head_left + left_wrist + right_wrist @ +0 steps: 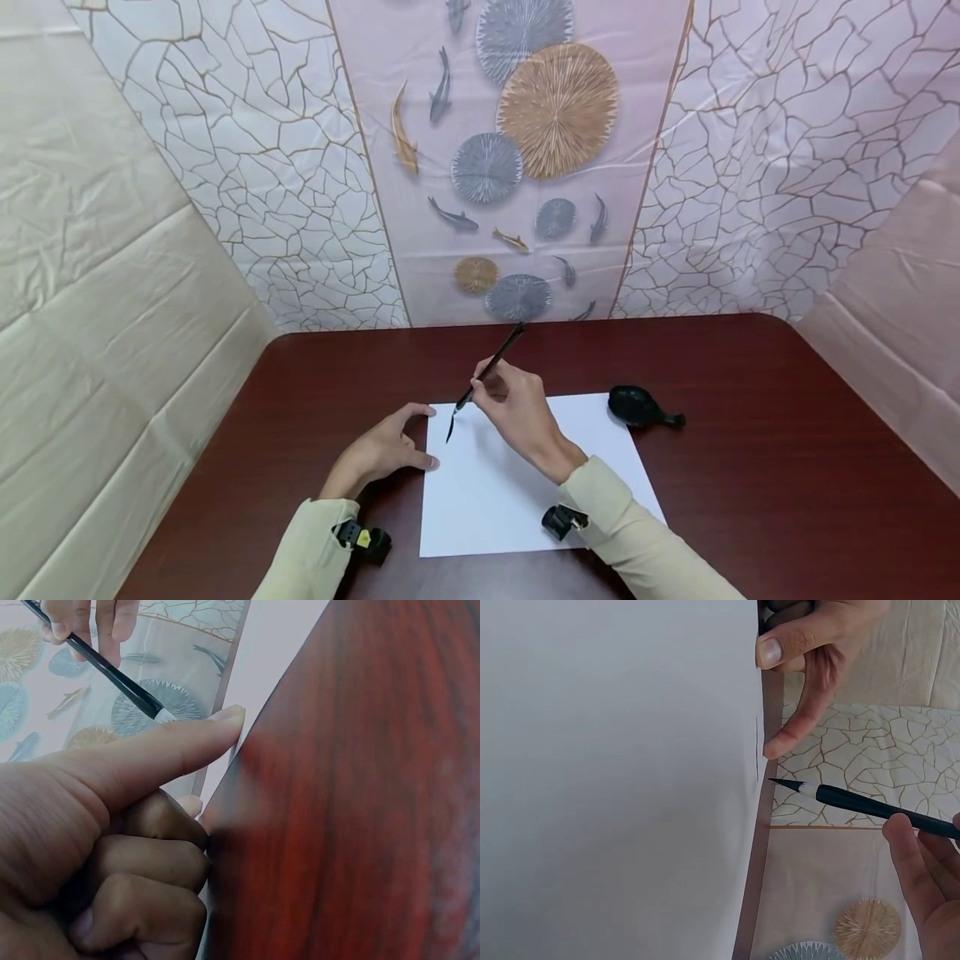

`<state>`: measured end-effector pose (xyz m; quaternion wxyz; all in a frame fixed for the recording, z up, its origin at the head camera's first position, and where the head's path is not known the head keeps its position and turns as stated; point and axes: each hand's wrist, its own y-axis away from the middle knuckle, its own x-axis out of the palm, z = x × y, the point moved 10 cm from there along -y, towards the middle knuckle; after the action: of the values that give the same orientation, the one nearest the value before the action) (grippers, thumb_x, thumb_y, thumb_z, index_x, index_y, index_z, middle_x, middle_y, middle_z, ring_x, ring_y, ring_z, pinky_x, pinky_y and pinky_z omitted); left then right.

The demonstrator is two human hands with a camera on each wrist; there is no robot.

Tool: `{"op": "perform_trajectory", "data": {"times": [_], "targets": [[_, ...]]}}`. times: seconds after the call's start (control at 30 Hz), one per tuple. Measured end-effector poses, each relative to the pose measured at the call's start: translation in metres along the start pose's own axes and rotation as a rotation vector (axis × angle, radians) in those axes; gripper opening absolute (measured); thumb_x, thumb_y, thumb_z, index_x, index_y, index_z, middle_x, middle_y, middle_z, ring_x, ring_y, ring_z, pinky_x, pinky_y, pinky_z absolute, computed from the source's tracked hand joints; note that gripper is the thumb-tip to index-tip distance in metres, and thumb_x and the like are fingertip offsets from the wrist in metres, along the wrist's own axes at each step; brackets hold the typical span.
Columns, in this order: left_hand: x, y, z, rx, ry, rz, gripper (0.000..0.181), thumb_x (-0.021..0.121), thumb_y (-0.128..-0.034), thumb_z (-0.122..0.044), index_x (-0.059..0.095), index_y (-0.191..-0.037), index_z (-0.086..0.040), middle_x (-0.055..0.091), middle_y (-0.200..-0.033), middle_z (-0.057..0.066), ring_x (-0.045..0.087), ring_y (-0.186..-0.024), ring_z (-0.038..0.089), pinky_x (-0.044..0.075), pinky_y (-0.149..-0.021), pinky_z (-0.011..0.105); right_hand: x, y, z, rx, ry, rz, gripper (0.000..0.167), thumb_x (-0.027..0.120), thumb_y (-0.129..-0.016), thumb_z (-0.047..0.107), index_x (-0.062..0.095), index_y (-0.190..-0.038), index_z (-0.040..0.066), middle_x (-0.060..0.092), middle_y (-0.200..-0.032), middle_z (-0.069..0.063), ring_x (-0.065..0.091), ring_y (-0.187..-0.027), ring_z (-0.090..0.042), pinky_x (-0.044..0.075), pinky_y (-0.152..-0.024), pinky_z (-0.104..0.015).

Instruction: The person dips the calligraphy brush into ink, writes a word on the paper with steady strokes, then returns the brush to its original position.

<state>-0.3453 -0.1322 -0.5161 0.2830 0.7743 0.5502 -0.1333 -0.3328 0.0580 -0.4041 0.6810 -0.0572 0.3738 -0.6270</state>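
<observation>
Indoors, booth-like: creased drapes [262, 158] around a dark-red table [765, 442].

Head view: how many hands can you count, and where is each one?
2. The left hand touches the left edge of the paper; the right hand holds the brush over it.

white paper [480, 500]: flat, dark stroke [450, 428] | black brush [501, 352]: tilted, tip seemingly raised

A dark red, wood-grained table [750, 458] spans the lower view. A black rubber bulb [636, 406] lies right of center, nozzle pointing right. A printed backdrop [517, 167] hangs behind; a plain beige drape [97, 350] lines the left side.
</observation>
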Motion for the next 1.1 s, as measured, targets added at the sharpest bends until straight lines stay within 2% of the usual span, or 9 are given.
{"op": "perform_trajectory", "data": {"times": [0.13, 0.37, 0.5, 0.63, 0.83, 0.97, 1.1], "targets": [[-0.0002, -0.0010, 0.0011, 0.002, -0.006, -0.004, 0.075, 0.090, -0.0804, -0.005, 0.056, -0.146, -0.014, 0.041, -0.062, -0.001, 0.040, -0.060, 0.015, 0.037, -0.059, 0.031, 0.0012, 0.0004, -0.0011, 0.004, -0.004, 0.006, 0.009, 0.066, -0.102, 0.003, 0.067, -0.108, 0.011, 0.075, -0.102, -0.012, 0.075, -0.091, -0.014, 0.061, -0.082, -0.027], [0.0008, -0.0010, 0.0014, 0.006, -0.004, -0.002, 0.075, 0.090, -0.0805, -0.005, 0.056, -0.146, -0.014, 0.040, -0.061, -0.001, 0.038, -0.057, 0.015, 0.036, -0.058, 0.030, 0.0019, 0.0015, -0.0006, 0.004, -0.005, 0.000, 0.011, 0.068, -0.101, 0.003, 0.068, -0.109, 0.011, 0.074, -0.100, -0.003, 0.075, -0.091, -0.012, 0.061, -0.082, -0.026], [0.0001, -0.0006, 0.0015, 0.002, -0.001, -0.001, 0.075, 0.090, -0.0807, -0.005, 0.055, -0.147, -0.014, 0.040, -0.062, -0.001, 0.038, -0.058, 0.015, 0.036, -0.058, 0.030, 0.0042, 0.0019, -0.0020, 0.005, 0.005, 0.014, 0.010, 0.067, -0.101, 0.003, 0.067, -0.108, 0.011, 0.074, -0.101, -0.005, 0.075, -0.091, -0.012, 0.061, -0.081, -0.026], [-0.0017, 0.0002, 0.0001, 0.006, -0.017, -0.004, 0.077, 0.091, -0.0802, -0.007, 0.055, -0.147, -0.014, 0.044, -0.067, 0.001, 0.043, -0.065, 0.017, 0.038, -0.060, 0.031, 0.0050, 0.0012, -0.0019, -0.004, 0.037, 0.025, 0.009, 0.067, -0.102, 0.004, 0.067, -0.107, 0.011, 0.075, -0.100, -0.008, 0.075, -0.089, -0.012, 0.061, -0.079, -0.026], [-0.0015, 0.0012, -0.0001, 0.005, -0.023, 0.000, 0.077, 0.092, -0.0796, -0.009, 0.056, -0.147, -0.017, 0.052, -0.081, 0.006, 0.049, -0.075, 0.021, 0.042, -0.065, 0.034, 0.0028, 0.0000, 0.0008, 0.006, 0.088, 0.036, 0.012, 0.066, -0.097, 0.002, 0.068, -0.104, 0.012, 0.074, -0.092, 0.000, 0.072, -0.084, -0.008, 0.060, -0.077, -0.025], [-0.0021, 0.0021, 0.0002, 0.001, -0.029, -0.004, 0.077, 0.093, -0.0788, -0.010, 0.056, -0.147, -0.017, 0.057, -0.095, 0.010, 0.052, -0.086, 0.024, 0.045, -0.072, 0.036, 0.0008, -0.0009, 0.0048, 0.020, 0.118, 0.049, 0.013, 0.068, -0.093, 0.004, 0.069, -0.101, 0.014, 0.073, -0.088, 0.003, 0.070, -0.082, -0.007, 0.060, -0.076, -0.028], [-0.0020, 0.0025, 0.0019, -0.002, -0.031, -0.004, 0.077, 0.092, -0.0792, -0.010, 0.056, -0.147, -0.017, 0.058, -0.101, 0.010, 0.054, -0.091, 0.025, 0.046, -0.076, 0.037, 0.0005, -0.0010, 0.0068, 0.040, 0.137, 0.072, 0.013, 0.069, -0.092, 0.005, 0.069, -0.100, 0.015, 0.073, -0.085, 0.004, 0.068, -0.080, -0.007, 0.058, -0.075, -0.031]]}}
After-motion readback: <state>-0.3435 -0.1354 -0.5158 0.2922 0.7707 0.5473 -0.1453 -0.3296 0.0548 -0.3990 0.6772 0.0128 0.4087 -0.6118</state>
